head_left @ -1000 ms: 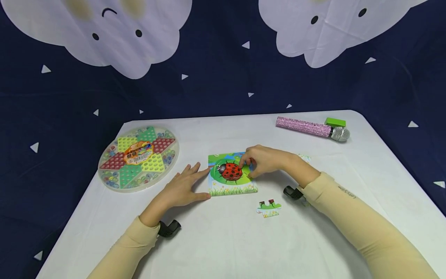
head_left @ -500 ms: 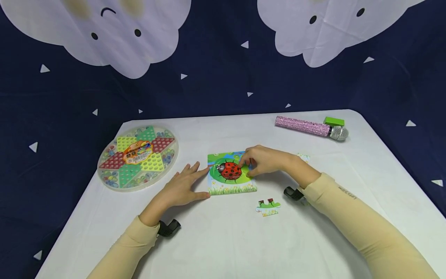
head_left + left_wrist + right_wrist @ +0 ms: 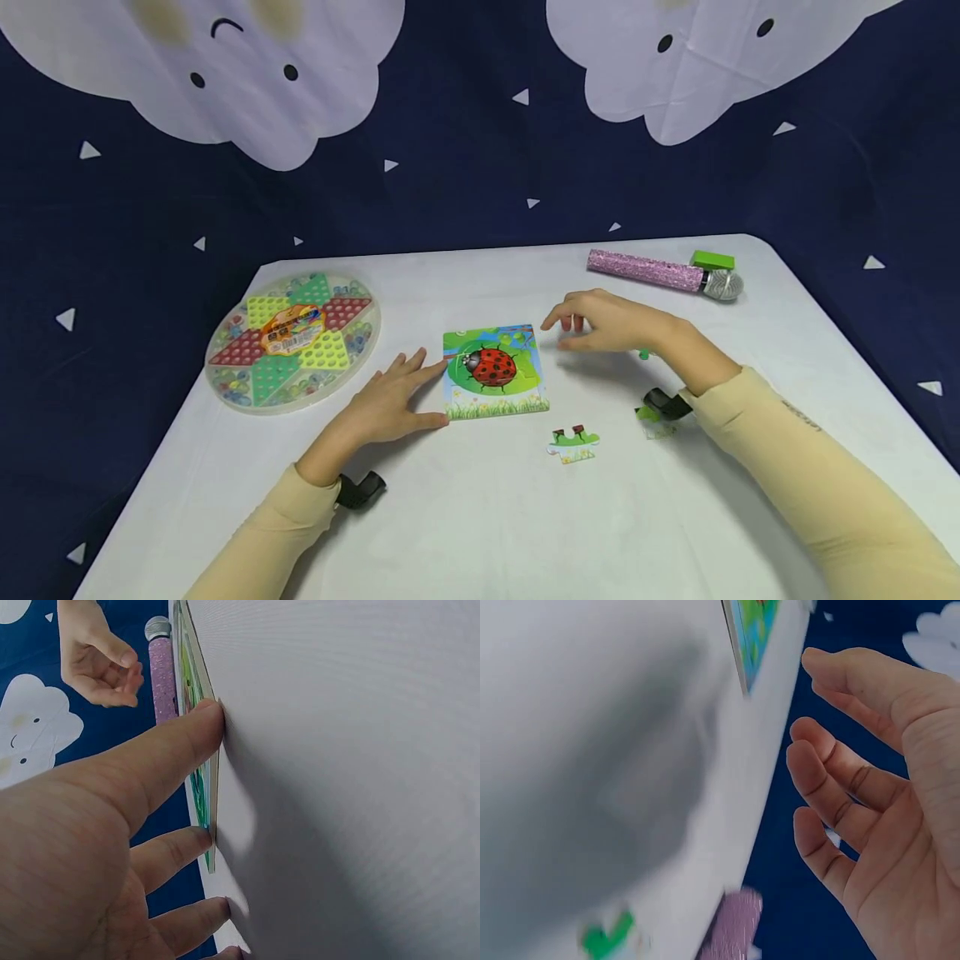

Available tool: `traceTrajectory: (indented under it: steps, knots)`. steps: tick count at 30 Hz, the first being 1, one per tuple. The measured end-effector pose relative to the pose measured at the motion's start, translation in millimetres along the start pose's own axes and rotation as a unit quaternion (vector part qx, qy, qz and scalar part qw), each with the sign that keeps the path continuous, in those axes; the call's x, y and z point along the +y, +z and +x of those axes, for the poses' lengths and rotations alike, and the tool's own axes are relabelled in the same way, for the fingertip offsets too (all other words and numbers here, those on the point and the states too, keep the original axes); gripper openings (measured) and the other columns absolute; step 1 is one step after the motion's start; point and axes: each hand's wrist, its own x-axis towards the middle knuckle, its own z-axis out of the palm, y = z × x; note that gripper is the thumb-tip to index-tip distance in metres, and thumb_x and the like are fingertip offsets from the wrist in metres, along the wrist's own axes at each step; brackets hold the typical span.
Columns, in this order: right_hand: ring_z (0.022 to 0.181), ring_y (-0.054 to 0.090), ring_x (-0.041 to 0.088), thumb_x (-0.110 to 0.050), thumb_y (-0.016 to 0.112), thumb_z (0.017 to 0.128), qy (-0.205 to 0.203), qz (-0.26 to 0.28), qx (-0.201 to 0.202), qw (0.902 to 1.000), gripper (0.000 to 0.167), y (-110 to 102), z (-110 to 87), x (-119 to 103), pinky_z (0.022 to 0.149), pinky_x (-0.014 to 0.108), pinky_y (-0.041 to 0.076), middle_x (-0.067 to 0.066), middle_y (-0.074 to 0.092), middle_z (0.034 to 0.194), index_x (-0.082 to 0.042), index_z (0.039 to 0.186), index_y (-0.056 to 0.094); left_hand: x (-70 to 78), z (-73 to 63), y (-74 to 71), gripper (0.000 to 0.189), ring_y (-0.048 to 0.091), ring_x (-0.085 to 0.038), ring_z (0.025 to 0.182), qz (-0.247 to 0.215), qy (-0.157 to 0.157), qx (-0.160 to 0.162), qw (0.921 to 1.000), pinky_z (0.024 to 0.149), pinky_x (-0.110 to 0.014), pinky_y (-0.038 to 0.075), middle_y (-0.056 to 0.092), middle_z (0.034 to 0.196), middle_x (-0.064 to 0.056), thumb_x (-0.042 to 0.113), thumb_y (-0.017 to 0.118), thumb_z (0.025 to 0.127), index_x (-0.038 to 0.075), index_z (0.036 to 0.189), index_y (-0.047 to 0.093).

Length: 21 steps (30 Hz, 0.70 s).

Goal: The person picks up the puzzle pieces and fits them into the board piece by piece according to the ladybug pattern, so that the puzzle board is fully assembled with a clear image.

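Note:
A square ladybug jigsaw puzzle (image 3: 491,404) lies on the white table. My left hand (image 3: 386,406) rests at its left edge, fingers spread, with the thumb and index fingertip touching the side; the left wrist view shows the thumb (image 3: 172,742) against the puzzle's rim. To the right of the puzzle my right hand (image 3: 611,323) is raised above the table, fingers loosely bent and holding nothing. A loose puzzle piece (image 3: 574,445) with green, flowers and dark red tips lies below the puzzle. Another loose piece (image 3: 654,423) is partly hidden under the right wrist's camera.
A round Chinese checkers set (image 3: 292,342) with marbles lies on the left. At the back right are a glittery pink microphone (image 3: 645,271) and a green block (image 3: 712,260). A small green piece (image 3: 644,355) shows beside the right wrist. A dark blue cloud-print cloth hangs behind.
My right hand has let go of the puzzle's right side and moved up and to the right. The loose pieces under that arm are more exposed. My left hand stays in place.

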Motion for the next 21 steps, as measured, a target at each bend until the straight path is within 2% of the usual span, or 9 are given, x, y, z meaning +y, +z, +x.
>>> traceTrajectory:
  steps: [8, 15, 21]
  knots:
    - [0.097, 0.070, 0.017, -0.017, 0.076, 0.099, 0.072, -0.017, 0.015, 0.9971, 0.034, -25.5, -39.5, 29.9, 0.083, 0.039, 0.056, 0.006, 0.075, 0.109, -0.011, 0.133, 0.075, -0.4, -1.2, -1.5, 0.087, 0.016, -0.057, 0.162, -0.003, -0.001, -0.004, 1.0000, 0.124, -0.081, 0.018, 0.022, 0.177, -0.025, 0.049, 0.079, 0.095, 0.021, 0.168, 0.039]
    - [0.092, 0.069, 0.016, -0.023, 0.081, 0.097, 0.129, -0.002, 0.004, 0.9916, 0.041, -27.6, -65.5, 54.3, 0.077, 0.035, 0.054, 0.010, 0.075, 0.110, -0.009, 0.135, 0.073, -1.0, -1.5, -0.7, 0.087, 0.017, -0.057, 0.162, -0.002, -0.001, 0.001, 1.0000, 0.124, -0.081, 0.019, 0.023, 0.177, -0.025, 0.049, 0.079, 0.095, 0.021, 0.168, 0.040]
    - [0.084, 0.064, 0.013, -0.029, 0.084, 0.094, 0.159, 0.007, 0.000, 0.9872, 0.046, -26.0, -79.6, 63.7, 0.073, 0.033, 0.052, 0.008, 0.075, 0.108, -0.009, 0.134, 0.073, 0.9, -1.5, -1.3, 0.087, 0.017, -0.058, 0.162, -0.002, 0.000, 0.002, 1.0000, 0.124, -0.081, 0.019, 0.023, 0.176, -0.025, 0.048, 0.079, 0.095, 0.020, 0.168, 0.040]
